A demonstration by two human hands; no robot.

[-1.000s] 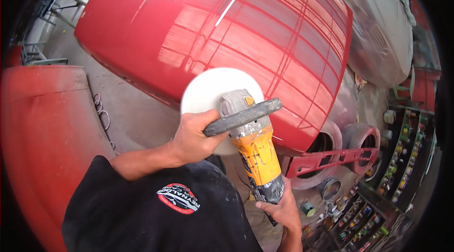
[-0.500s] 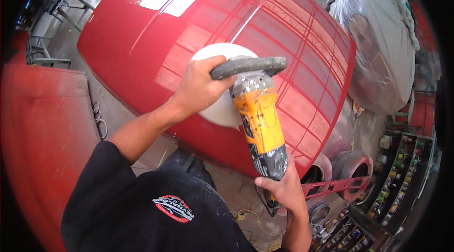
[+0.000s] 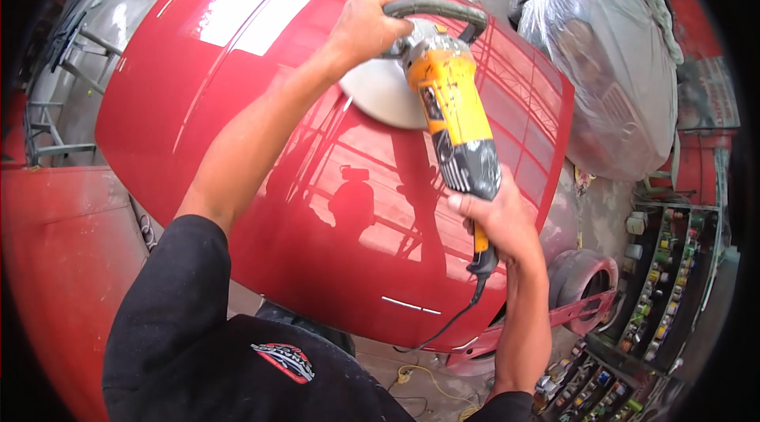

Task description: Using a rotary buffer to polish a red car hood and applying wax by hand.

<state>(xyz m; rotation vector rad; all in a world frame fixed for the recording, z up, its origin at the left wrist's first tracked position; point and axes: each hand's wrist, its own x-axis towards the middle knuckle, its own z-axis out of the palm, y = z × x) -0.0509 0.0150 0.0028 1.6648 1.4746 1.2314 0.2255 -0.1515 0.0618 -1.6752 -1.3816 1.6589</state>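
Note:
A yellow and black rotary polisher (image 3: 451, 97) lies over a glossy red car hood (image 3: 309, 271). My left hand (image 3: 366, 28) is closed round the left end of its curved dark front handle. At the rear, my right hand (image 3: 508, 218) wraps the black and yellow grip, thumb on top. The round whitish pad (image 3: 389, 96) appears to rest on the hood, partly hidden by the tool and my left hand. From the grip's end a black power cord (image 3: 453, 317) hangs down across the hood's near edge. My arms and the tool are mirrored in the paint.
Plastic sheeting covers a car (image 3: 613, 74) at the right. Below it stand shelves (image 3: 661, 295) of small containers and a wheel (image 3: 582, 283). Another red panel (image 3: 63, 264) fills the left side, near metal stands (image 3: 51, 125). A yellow cord (image 3: 427, 378) lies on the floor.
Both hands have pushed the polisher away from me and slightly right over the hood. My arms are stretched farther out. The view has shifted, showing more of the hood's near part.

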